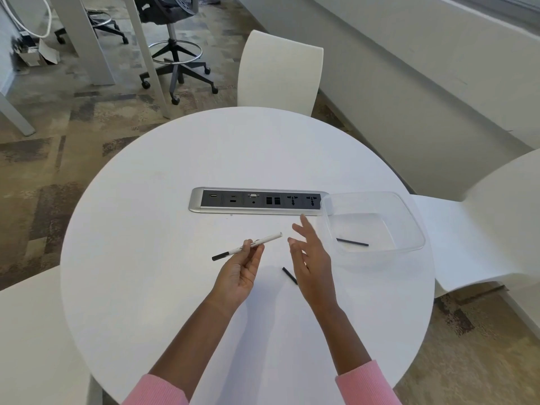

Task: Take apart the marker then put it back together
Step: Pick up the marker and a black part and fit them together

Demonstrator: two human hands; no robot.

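My left hand (pixel 241 270) pinches a white marker barrel (pixel 270 239) near its middle, above the round white table (pixel 146 287). The barrel slants up to the right; its black end points lower left and its open end upper right. My right hand (pixel 309 258) hovers just right of the barrel with fingers spread and nothing in it. A short black piece (pixel 288 275) lies on the table, partly hidden behind my right hand. A thin black rod (pixel 352 242) lies inside the clear plastic tray (pixel 409 217).
A silver and black socket panel (pixel 257 200) is set into the table's middle, its right end under the tray's corner. White chairs stand at the far side (pixel 280 71), the right (pixel 482 223) and the near left. Office stools stand on the carpet beyond.
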